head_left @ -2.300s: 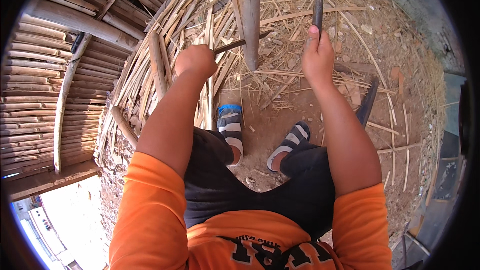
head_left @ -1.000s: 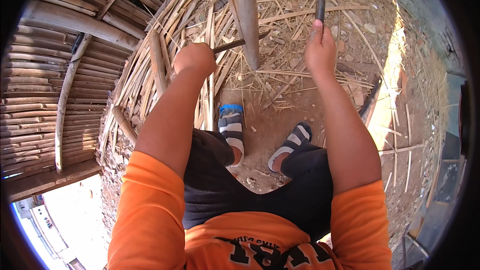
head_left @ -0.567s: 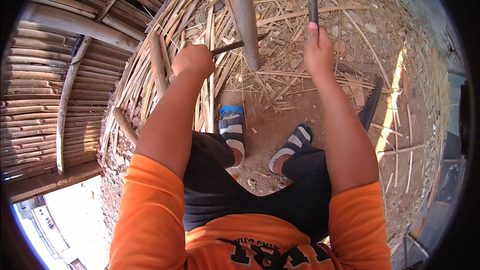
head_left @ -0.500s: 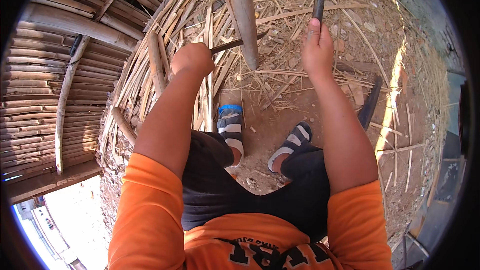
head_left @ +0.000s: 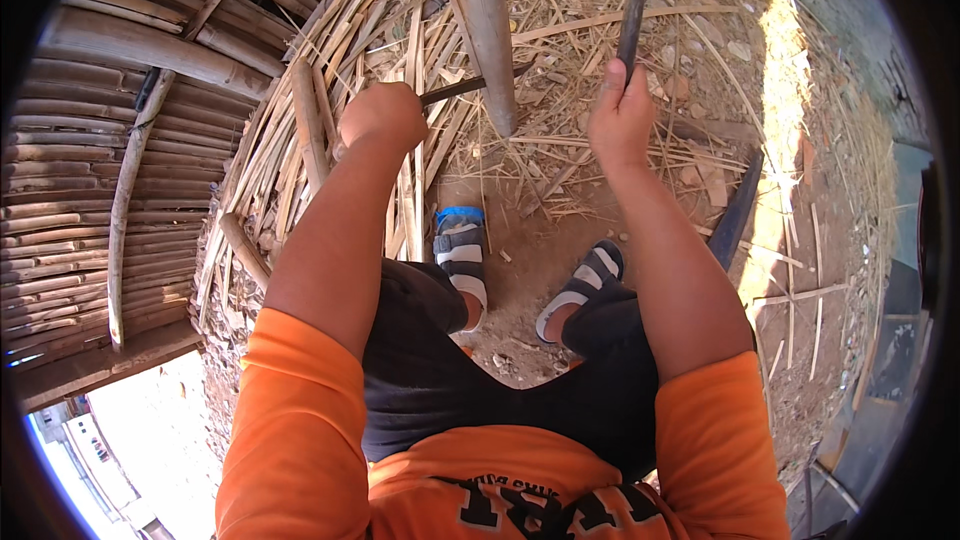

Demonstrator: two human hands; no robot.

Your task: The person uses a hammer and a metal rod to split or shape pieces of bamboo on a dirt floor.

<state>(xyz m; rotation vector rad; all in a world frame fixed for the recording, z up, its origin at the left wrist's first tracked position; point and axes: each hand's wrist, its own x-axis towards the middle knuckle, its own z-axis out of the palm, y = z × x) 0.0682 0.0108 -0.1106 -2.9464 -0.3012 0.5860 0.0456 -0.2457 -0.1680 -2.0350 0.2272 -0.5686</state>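
Observation:
My left hand [head_left: 382, 118] is closed in a fist around the grip of a dark, narrow-bladed knife [head_left: 453, 92]. Its blade meets a wooden pole [head_left: 488, 35] near the lower end, and the tip shows on the pole's right side; whether it cuts into the wood or passes behind cannot be told. To the right, my right hand [head_left: 622, 120] grips a hammer [head_left: 632, 20] by its dark handle, thumb along it. The hammer's head is raised at the top of the view, apart from the pole and knife.
Split bamboo strips [head_left: 410, 30] lie heaped at the far left beside a slatted bamboo wall [head_left: 70, 180]. Straw and shavings [head_left: 570, 60] cover the ground ahead. A dark flat piece [head_left: 738, 208] rests right of my right forearm. My sandalled feet [head_left: 462, 258] stand below the pole.
My right hand has shifted slightly left and nearer, bringing the hammer's head further into view. My left hand, the knife and the pole have barely moved.

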